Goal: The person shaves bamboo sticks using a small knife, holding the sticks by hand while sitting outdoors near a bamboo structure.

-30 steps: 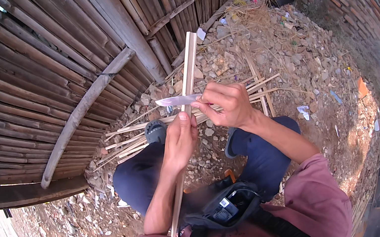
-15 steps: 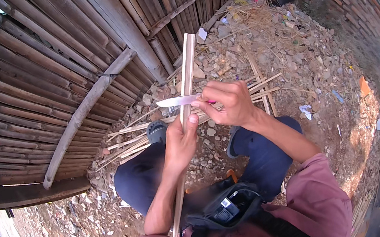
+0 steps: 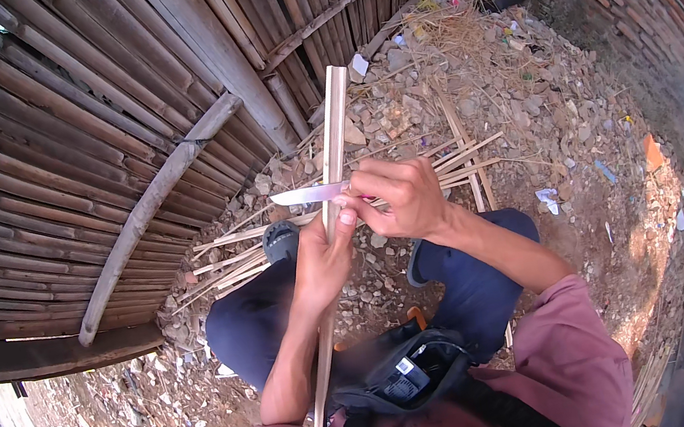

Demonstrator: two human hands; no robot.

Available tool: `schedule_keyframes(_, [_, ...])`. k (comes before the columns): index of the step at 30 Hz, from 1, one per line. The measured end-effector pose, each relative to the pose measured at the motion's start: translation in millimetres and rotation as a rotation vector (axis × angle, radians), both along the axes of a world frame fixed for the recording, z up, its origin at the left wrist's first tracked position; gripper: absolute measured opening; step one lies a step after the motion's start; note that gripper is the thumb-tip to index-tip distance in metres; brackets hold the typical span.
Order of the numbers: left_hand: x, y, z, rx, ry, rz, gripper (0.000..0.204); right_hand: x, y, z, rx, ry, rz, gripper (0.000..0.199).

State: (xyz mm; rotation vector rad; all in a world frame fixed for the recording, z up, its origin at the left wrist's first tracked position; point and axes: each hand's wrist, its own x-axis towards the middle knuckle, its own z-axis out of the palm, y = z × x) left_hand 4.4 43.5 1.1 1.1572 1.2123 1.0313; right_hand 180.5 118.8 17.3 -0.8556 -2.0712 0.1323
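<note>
A long pale wooden strip [image 3: 334, 129], grooved along its length, slants up and away from my lap. My left hand [image 3: 321, 262] is closed round it near its middle, the thumb lying along its side. Closed on a knife, my right hand [image 3: 402, 194] is just right of the strip, close to the left thumb. The knife's blade [image 3: 303, 195] points left and lies across the strip, against its face. Fingers hide most of the handle; a bit of pink shows there.
Several thin wooden strips [image 3: 235, 251] lie on stony ground past my feet. A slatted bamboo wall [image 3: 115, 98] rises at left and ahead, and a brick wall [image 3: 643, 9] at far right. An open dark pouch [image 3: 414, 373] hangs at my waist.
The knife and my right hand have shifted slightly left and down along the strip, nearer to my left thumb. My left hand keeps its hold.
</note>
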Motion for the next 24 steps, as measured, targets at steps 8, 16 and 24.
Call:
schedule_keyframes(8, [1, -1, -2, 0.051, 0.187, 0.024, 0.050, 5, 10, 6, -0.093, 0.098, 0.032, 0.024])
schedule_keyframes(16, [-4, 1, -1, -0.063, 0.179, -0.024, 0.043, 15, 21, 7, -0.055, 0.084, -0.005, 0.024])
schedule_keyframes(24, [1, 1, -9, 0.022, 0.195, -0.055, 0.049, 25, 47, 10, -0.024, 0.109, -0.089, 0.023])
